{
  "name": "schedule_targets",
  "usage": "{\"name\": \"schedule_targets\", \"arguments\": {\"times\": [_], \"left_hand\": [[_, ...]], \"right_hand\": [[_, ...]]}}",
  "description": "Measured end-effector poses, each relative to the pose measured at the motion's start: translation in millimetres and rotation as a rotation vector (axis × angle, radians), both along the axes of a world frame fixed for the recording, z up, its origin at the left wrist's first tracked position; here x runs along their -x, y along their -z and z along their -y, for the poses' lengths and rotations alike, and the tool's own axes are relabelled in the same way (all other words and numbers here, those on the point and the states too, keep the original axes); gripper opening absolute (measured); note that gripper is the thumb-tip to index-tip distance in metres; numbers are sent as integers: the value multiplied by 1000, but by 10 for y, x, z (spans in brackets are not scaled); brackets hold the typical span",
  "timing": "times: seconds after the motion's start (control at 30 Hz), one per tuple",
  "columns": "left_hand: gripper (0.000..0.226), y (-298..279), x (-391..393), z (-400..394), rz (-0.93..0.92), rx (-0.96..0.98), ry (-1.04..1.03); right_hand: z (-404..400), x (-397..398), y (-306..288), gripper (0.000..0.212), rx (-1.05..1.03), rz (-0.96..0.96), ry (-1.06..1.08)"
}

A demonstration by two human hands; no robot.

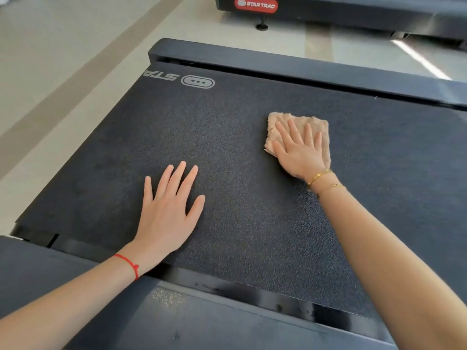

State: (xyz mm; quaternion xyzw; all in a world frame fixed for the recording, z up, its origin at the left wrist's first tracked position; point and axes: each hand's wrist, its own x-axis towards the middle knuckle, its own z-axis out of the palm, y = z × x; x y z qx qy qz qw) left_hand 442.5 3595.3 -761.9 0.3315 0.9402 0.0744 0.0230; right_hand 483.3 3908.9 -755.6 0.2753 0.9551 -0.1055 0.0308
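Observation:
A dark textured treadmill belt [252, 210] fills most of the head view. A folded tan cloth [316, 127] lies flat on it at the right. My right hand [300, 150] presses on the cloth with straight, spread fingers and covers its near half. My left hand [169, 208] rests flat on the bare belt to the left of the cloth, fingers straight and spread, holding nothing.
Dark side rails [303, 69] frame the belt at the far edge, and a near rail [63, 286] runs under my forearms. A second treadmill [328, 8] with a red logo stands on the pale floor [63, 59] beyond.

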Motion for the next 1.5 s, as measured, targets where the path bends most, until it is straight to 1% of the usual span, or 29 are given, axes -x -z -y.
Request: {"name": "schedule_targets", "arguments": {"times": [0.07,0.3,0.4,0.5,0.57,0.63,0.7,0.77,0.83,0.9,0.97,1.07,1.17,1.23,1.4,1.5], "left_hand": [[64,-9,29,71,5,-11,-9],[62,16,132,245,-1,-6,-21],[63,19,185,309,-1,-4,-30],[63,26,214,345,-4,-9,-40],[63,33,218,349,-14,-10,-43],[62,40,199,334,-30,-19,-52],[66,42,173,312,-48,-12,-57],[66,44,166,304,-63,5,-60],[66,52,163,300,-71,12,-60],[66,54,168,299,-77,13,-63],[66,54,165,298,-82,16,-60],[67,52,166,301,-81,16,-58],[68,58,164,297,-73,4,-51],[68,57,166,295,-67,-4,-50],[69,47,163,301,-75,-1,-56],[70,37,156,302,-73,-5,-53]], "right_hand": [[195,-37,-10,55,6,-10,-79],[1171,-553,-23,56,-14,-64,-511],[1211,-754,-22,55,-15,-69,-567],[1090,-722,-29,55,0,-79,-534],[955,-573,-15,54,5,-79,-453],[775,-317,1,54,-6,-62,-333],[622,23,3,54,-15,-25,-216],[596,376,-7,55,5,9,-148],[677,639,-15,56,16,18,-135],[818,776,-34,56,14,13,-179],[982,741,-47,55,-4,12,-272],[1205,417,-13,55,-14,-50,-435],[1200,4,32,54,-17,-102,-486],[1010,-185,33,54,-32,-97,-427],[540,-287,-10,55,-24,-21,-98],[648,-272,-25,55,-21,-18,-59]]}}
